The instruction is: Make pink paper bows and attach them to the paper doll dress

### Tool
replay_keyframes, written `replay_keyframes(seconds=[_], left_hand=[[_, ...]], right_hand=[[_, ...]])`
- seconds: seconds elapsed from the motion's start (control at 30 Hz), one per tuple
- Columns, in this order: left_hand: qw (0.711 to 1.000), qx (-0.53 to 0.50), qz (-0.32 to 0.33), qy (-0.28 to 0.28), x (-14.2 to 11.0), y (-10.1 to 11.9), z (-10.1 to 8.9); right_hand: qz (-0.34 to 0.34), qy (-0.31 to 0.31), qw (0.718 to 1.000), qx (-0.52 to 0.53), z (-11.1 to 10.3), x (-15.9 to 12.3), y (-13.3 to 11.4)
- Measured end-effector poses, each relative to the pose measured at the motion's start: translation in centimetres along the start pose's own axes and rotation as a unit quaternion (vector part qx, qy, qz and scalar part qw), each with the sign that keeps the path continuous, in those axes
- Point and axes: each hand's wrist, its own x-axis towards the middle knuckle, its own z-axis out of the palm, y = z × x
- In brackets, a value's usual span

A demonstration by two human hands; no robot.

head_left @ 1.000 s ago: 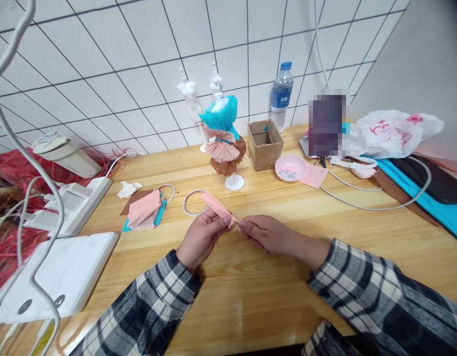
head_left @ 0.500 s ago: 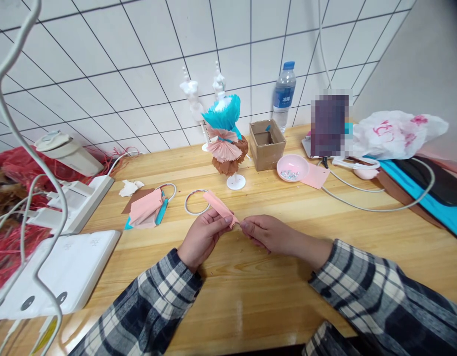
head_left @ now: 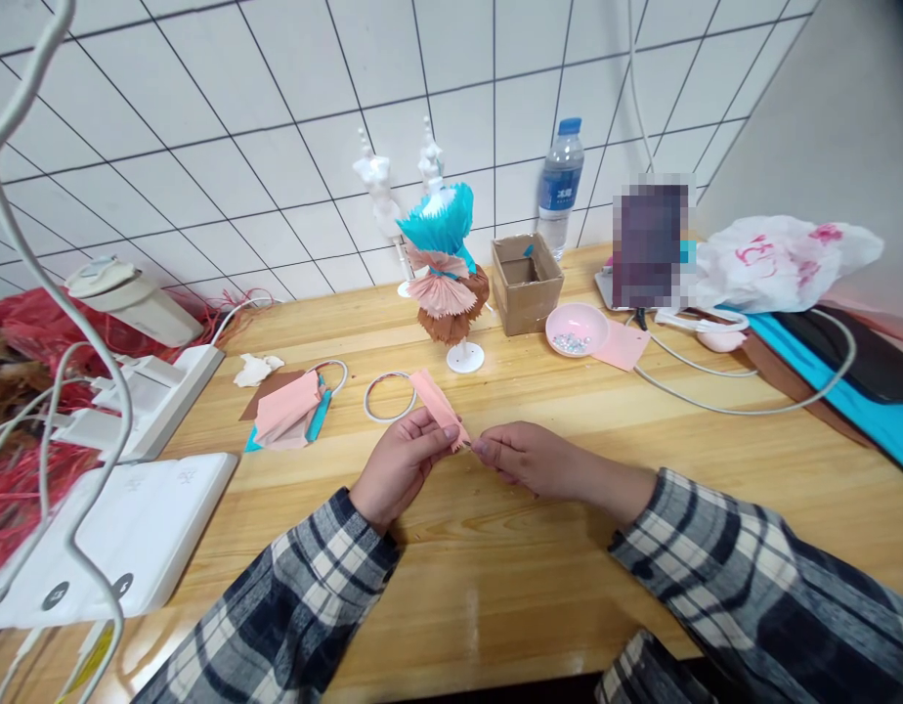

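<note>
My left hand pinches a folded strip of pleated pink paper near its lower end; the strip slants up and away to the left. My right hand is closed, its fingertips meeting the strip's lower tip at the middle of the wooden table. Just behind the hands lies a white ring. Farther back stands a small mannequin dressed in teal, pink and brown pleated paper on a round white base.
Left of the hands lie pink and teal paper pieces with a teal tool. A cardboard box, a pink dish of beads, a water bottle, white cables and a plastic bag are at the back right. White devices sit left.
The hands and the pink strip have hardly moved; the strip's upper end has shifted slightly to the right. The view has drifted a little.
</note>
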Motion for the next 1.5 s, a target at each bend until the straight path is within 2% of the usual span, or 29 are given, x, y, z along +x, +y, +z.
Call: replay_keyframes(seconds=[0.17,0.3,0.73,1.33,1.5], left_hand=[[1.000,-0.016,-0.001,0.023,0.02,-0.02,-0.12],[0.998,-0.033,-0.011,0.051,-0.06,0.05,-0.04],[0.999,-0.013,-0.016,0.038,-0.04,-0.01,0.05],[0.999,-0.019,-0.004,0.034,0.01,-0.07,-0.10],[0.998,-0.045,0.007,0.034,0.10,-0.02,-0.10]], right_hand=[[-0.003,0.010,1.000,-0.009,0.11,-0.05,0.08],[0.001,0.049,0.999,-0.003,0.39,-0.07,0.21],[-0.038,0.076,0.996,-0.038,0.58,0.15,0.22],[-0.030,0.061,0.996,-0.053,0.56,0.00,0.02],[0.023,0.046,0.999,-0.012,0.35,-0.15,-0.06]])
